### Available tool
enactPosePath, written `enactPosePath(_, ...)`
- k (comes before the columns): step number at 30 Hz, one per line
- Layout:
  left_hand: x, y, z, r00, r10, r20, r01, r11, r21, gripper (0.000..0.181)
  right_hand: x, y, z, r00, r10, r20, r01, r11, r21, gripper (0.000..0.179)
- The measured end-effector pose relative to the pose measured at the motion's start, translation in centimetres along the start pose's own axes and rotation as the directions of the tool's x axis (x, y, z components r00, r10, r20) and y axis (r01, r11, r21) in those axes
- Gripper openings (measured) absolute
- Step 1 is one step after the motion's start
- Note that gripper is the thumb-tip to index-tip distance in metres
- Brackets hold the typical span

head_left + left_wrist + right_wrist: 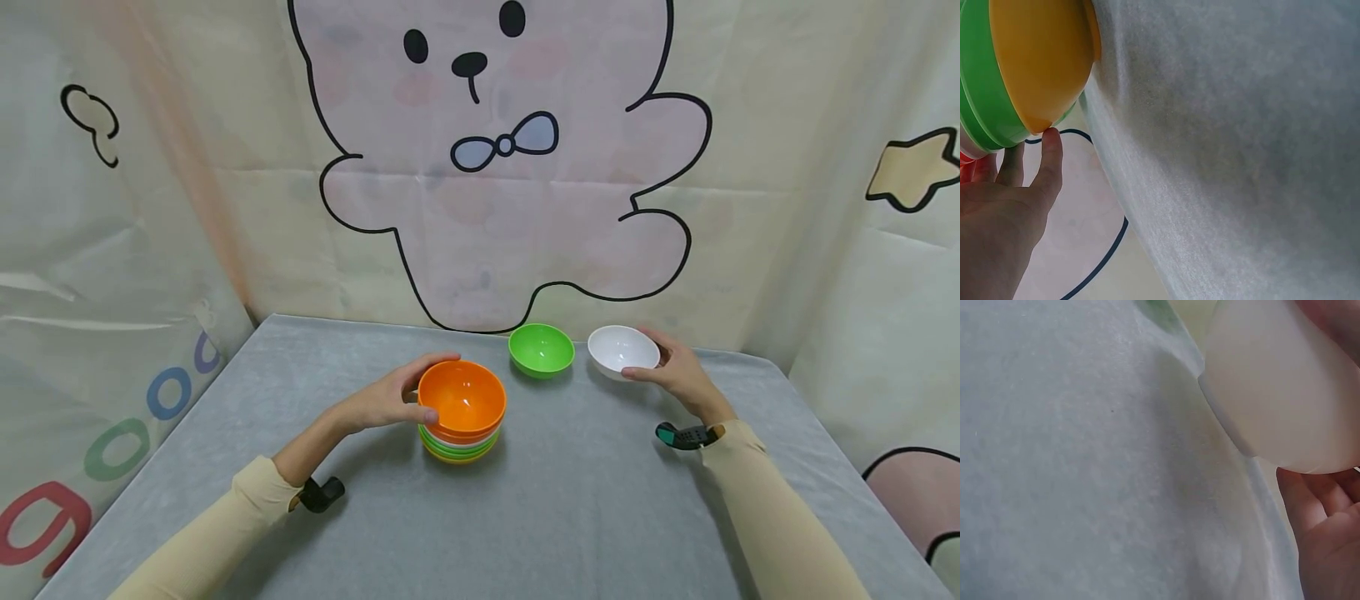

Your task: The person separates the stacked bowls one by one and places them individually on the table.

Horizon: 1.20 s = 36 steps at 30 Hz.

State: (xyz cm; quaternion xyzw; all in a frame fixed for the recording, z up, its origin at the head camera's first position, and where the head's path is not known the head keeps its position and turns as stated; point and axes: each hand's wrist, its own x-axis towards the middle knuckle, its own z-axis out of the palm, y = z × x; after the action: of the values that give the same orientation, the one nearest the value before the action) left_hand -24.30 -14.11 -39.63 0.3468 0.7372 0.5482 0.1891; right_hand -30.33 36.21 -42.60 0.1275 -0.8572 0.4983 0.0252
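Observation:
Left of the table's middle stands a stack of nested bowls [461,408], with an orange bowl on top and white, green and yellow layers below. My left hand [393,396] grips its left side, thumb in front and fingers behind. In the left wrist view, fingertips touch the sides of the green and yellow bowls [1041,62]. Farther right, my right hand [681,371] holds a white bowl [618,348] by its right side, its opening facing up. The right wrist view shows this white bowl [1279,394] close to the cloth; whether its base touches is unclear.
A single green bowl [542,350] sits near the back edge, between the stack and the white bowl. Grey cloth [555,517] covers the table. Behind it hangs a printed curtain [750,167], with more curtain at both sides.

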Motion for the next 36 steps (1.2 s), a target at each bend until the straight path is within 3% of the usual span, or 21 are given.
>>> enactPosePath(9,-0.09,0.09,0.04,1.0,0.003,0.005,-0.003,1.0,-0.006,0.082,0.29,0.44,0.51,1.0,-0.012,0.011,0.012,0.997,0.073,0.084)
enactPosePath(20,0.08,-0.29,-0.02,1.0,0.007,0.0,-0.007,1.0,-0.006,0.084,0.16,0.41,0.29,0.998,0.039,0.045,-0.042,0.998,0.054,0.09)
enactPosePath(28,0.07,-0.14,-0.01,1.0,0.012,0.003,-0.012,1.0,-0.022,0.085,-0.09,0.23,-0.04,0.996,0.057,0.065,-0.055,0.998,-0.036,0.094)
enactPosePath(36,-0.01,-0.57,-0.11,0.998,0.055,0.03,-0.054,0.998,-0.04,0.094,-0.41,-0.3,-0.27,0.994,0.065,0.091,-0.057,0.994,-0.088,0.096)
